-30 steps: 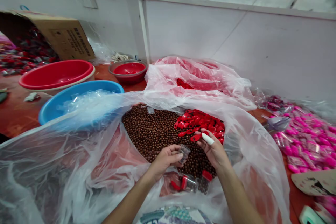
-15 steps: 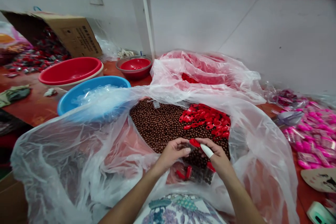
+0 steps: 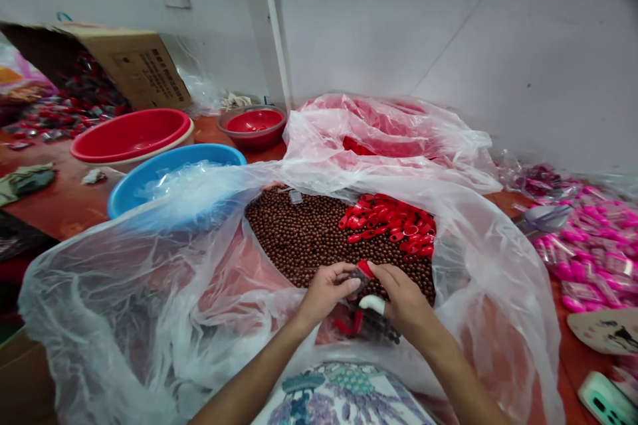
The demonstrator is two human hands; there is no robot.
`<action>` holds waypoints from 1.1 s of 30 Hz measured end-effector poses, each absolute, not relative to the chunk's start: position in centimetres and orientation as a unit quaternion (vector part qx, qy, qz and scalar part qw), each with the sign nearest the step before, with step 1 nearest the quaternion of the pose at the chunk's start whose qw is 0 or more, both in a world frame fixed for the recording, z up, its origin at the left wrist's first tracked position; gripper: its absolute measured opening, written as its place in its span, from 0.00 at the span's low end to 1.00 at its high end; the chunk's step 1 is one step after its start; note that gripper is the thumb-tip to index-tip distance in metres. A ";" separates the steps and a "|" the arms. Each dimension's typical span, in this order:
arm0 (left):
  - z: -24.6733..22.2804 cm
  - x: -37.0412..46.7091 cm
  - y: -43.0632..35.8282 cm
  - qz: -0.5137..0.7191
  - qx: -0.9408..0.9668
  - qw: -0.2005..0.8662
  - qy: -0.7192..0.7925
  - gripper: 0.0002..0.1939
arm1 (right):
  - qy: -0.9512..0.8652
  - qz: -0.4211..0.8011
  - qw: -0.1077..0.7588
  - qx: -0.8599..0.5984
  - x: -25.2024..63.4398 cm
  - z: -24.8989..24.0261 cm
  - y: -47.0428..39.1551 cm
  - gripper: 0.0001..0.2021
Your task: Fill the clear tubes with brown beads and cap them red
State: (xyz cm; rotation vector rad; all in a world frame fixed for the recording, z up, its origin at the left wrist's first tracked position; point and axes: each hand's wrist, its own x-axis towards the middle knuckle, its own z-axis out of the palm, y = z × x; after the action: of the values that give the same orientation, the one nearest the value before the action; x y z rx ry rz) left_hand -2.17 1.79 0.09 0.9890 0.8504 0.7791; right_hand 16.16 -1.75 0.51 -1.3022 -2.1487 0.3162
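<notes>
My left hand [image 3: 326,289] is closed on a small clear container [image 3: 356,275], pinched between thumb and fingers. On its right end sits a red cap [image 3: 365,269], which the fingers of my right hand [image 3: 406,302] grip and press. A white cover [image 3: 373,305] wraps my right thumb, which is bent below the cap. Beneath both hands spreads a heap of small round brown balls [image 3: 304,232]. Red plastic caps [image 3: 391,219] lie piled on the heap's far right. Close to my body are a few red-capped pieces [image 3: 349,327], partly hidden by my right hand.
Translucent plastic sheeting [image 3: 124,299] surrounds the heap. A blue basin [image 3: 119,192] with clear bags, a red basin [image 3: 82,146] and a smaller red bowl [image 3: 254,138] stand left. An open carton [image 3: 144,73] lies behind. Pink packages [image 3: 598,246] and a phone [image 3: 605,398] are right.
The right thumb has swung down and bent below the red cap, while the right fingers have closed over the cap. My left hand stays in place with the container.
</notes>
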 end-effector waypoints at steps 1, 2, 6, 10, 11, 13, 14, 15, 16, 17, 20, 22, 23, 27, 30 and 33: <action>0.2 -2.2 1.8 0.355 0.458 0.717 0.389 0.17 | -0.812 0.099 0.292 -0.495 16.0 0.5 -1.9 0.27; 0.3 -2.2 1.8 0.355 0.469 0.709 0.390 0.17 | -0.813 0.078 0.289 -0.500 15.8 0.4 -2.0 0.30; 0.8 -1.9 1.6 0.353 0.487 0.703 0.380 0.16 | -0.801 0.023 0.302 -0.516 15.2 0.1 -2.2 0.27; 0.8 -0.6 0.9 0.382 0.360 0.766 0.371 0.18 | -0.809 0.030 0.308 -0.500 15.0 -0.2 -2.4 0.26; 0.7 -0.3 0.8 0.378 0.326 0.784 0.370 0.21 | -0.812 0.037 0.304 -0.497 15.0 -0.3 -2.4 0.26; 0.6 0.2 0.6 0.357 0.290 0.808 0.367 0.26 | -0.816 0.044 0.300 -0.493 14.9 -0.4 -2.6 0.26; 0.6 0.3 0.5 0.346 0.289 0.814 0.367 0.28 | -0.818 0.046 0.300 -0.489 14.9 -0.5 -2.6 0.26; 0.5 0.4 0.5 0.339 0.292 0.815 0.368 0.30 | -0.821 0.047 0.302 -0.482 14.8 -0.5 -2.7 0.27; 0.5 0.5 0.5 0.337 0.299 0.812 0.372 0.30 | -0.825 0.049 0.303 -0.475 14.8 -0.5 -2.8 0.28; 0.4 0.5 0.5 0.339 0.305 0.806 0.378 0.30 | -0.829 0.054 0.305 -0.466 14.6 -0.5 -2.9 0.29; 0.4 0.4 0.5 0.353 0.300 0.790 0.401 0.27 | -0.829 0.090 0.307 -0.459 14.3 -0.2 -2.9 0.29; 0.5 0.2 0.5 0.360 0.278 0.793 0.406 0.26 | -0.811 0.155 0.315 -0.469 14.2 -0.1 -2.8 0.30; 0.5 0.1 0.6 0.362 0.270 0.796 0.404 0.26 | -0.787 0.199 0.331 -0.481 14.2 0.0 -2.8 0.32; 0.7 -0.3 0.9 0.356 0.266 0.808 0.386 0.29 | -0.590 0.383 0.446 -0.553 14.7 -0.3 -2.6 0.20; 0.5 -0.2 0.9 0.340 0.265 0.818 0.381 0.30 | -0.469 0.473 0.471 -0.578 14.8 -0.5 -2.5 0.11; 0.2 -0.1 0.8 0.344 0.272 0.810 0.388 0.29 | -0.412 0.449 0.528 -0.592 14.4 -0.6 -2.5 0.12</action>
State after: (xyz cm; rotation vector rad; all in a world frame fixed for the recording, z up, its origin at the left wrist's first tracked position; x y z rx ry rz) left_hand -0.08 0.75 0.20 0.5822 0.8299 0.7340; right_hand 14.36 -2.45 -0.62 -1.4140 -0.9833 1.0731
